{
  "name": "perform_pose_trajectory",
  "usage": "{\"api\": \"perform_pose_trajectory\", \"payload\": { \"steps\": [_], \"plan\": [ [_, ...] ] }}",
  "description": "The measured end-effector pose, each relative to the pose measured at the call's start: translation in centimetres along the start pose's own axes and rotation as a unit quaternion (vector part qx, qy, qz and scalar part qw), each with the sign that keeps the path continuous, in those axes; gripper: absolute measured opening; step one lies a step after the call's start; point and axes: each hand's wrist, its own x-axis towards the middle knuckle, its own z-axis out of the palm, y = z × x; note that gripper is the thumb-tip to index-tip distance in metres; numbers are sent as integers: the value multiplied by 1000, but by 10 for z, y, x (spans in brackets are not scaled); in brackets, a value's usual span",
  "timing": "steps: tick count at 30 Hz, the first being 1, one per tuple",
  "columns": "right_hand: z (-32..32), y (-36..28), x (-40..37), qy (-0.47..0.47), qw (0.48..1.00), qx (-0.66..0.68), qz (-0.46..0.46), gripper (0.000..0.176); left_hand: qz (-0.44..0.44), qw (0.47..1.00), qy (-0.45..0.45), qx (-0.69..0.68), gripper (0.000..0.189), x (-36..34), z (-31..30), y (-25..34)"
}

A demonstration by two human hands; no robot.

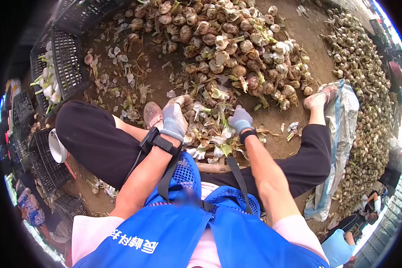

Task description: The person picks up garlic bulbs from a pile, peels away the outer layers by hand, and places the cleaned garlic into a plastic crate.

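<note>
Both my hands wear grey-white gloves and are held over a litter of garlic peelings (pixel 214 140) between my legs. My left hand (pixel 176 117) has its soiled fingers curled inward; whatever they may hold is hidden. To its right, my right hand (pixel 240 119) is bent with the fingers partly out of sight, close to the pale peelings and cut leaves. Just beyond the hands lies a large heap of garlic bulbs (pixel 230 44), dirty and brownish white.
A black crate (pixel 69 62) with trimmed garlic stands at the upper left, more crates (pixel 47 156) below it. A white bucket (pixel 58 146) is beside my left knee. Another garlic pile (pixel 366 98) and a plastic sack (pixel 341 129) lie right. People (pixel 31 207) sit at the edges.
</note>
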Motion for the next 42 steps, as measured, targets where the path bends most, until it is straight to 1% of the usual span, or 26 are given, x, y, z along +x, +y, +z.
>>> {"api": "perform_pose_trajectory", "payload": {
  "steps": [2, 3, 5, 6, 7, 8, 9, 10, 11, 12, 14, 16, 17, 18, 19, 20, 21, 22, 24, 25, 27, 29, 31, 33, 39, 42],
  "plan": [
    [7, -14, -3, 24, 999, -6, 46, 47, -33, 999, -27, 32, 18, -3, 7, 6],
    [12, -15, -6, 36, 999, -19, 32, 47, -44, 998, -47, 15, 17, -7, 10, 4],
    [2, -23, -27, 89, 993, -79, -19, 44, -41, 993, -51, 100, 16, -9, 14, -2],
    [-9, -26, -37, 92, 992, -79, -19, 44, -76, 988, -73, 109, 14, 0, 10, -9],
    [-24, -31, -52, 138, 985, -52, -89, 42, -75, 988, -76, 109, 14, -8, 14, -7],
    [-36, -35, -67, 182, 970, -25, -157, 41, -48, 973, -93, 205, 17, -23, 22, -5],
    [-48, -41, -85, 186, 970, -25, -154, 41, -20, 948, -110, 298, 20, -32, 26, -3],
    [-57, -48, -102, 153, 965, -8, -211, 48, -39, 946, -219, 236, 25, -16, 14, -12],
    [-61, -50, -113, 120, 956, 8, -267, 56, -76, 917, -222, 321, 28, -36, 32, 2],
    [-57, -47, -115, 126, 955, 8, -267, 56, -86, 913, -269, 295, 28, -27, 25, -3],
    [-51, -41, -118, 222, 880, 226, -353, 57, -95, 906, -313, 268, 28, -29, 21, 0],
    [-60, -34, -126, 180, 868, 343, -311, 58, -94, 906, -343, 227, 27, -38, 16, 4],
    [-61, -29, -125, 194, 830, 419, -312, 56, -91, 906, -344, 231, 27, -41, 14, 4],
    [-64, -27, -128, 215, 789, 516, -255, 49, -90, 923, -346, 142, 27, -42, 14, 5],
    [-66, -19, -131, 220, 786, 517, -259, 49, -89, 932, -347, 50, 26, -41, 15, 5],
    [-67, -9, -134, 153, 746, 621, -184, 39, -102, 907, -409, 2, 29, -41, 13, 11],
    [-67, -5, -136, 81, 690, 711, -106, 29, -100, 906, -412, 5, 29, -42, 13, 13],
    [-69, -11, -141, 82, 687, 714, -107, 29, -77, 908, -412, -2, 31, -50, 16, 17],
    [-74, -33, -158, 13, 616, 772, -156, 24, -41, 917, -397, -2, 32, -63, 22, 18],
    [-71, -39, -157, 15, 614, 774, -155, 24, -42, 916, -399, 0, 32, -69, 25, 16],
    [-67, -51, -154, 8, 587, 786, -192, 22, 48, 924, -374, 54, 30, -78, 28, 16],
    [-67, -56, -155, -4, 568, 804, -178, 20, 65, 931, -355, 60, 30, -82, 29, 19],
    [-62, -54, -148, -10, 600, 778, -187, 19, 59, 938, -339, 40, 29, -84, 26, 17],
    [-60, -52, -146, -19, 599, 779, -186, 18, 65, 938, -336, 46, 29, -77, 22, 12],
    [-65, -46, -150, -79, 534, 815, -209, 19, 34, 922, -384, -32, 30, -71, 19, 10],
    [-63, -39, -145, -130, 507, 819, -234, 18, -23, 910, -410, -55, 31, -68, 19, 13]
  ]
}}
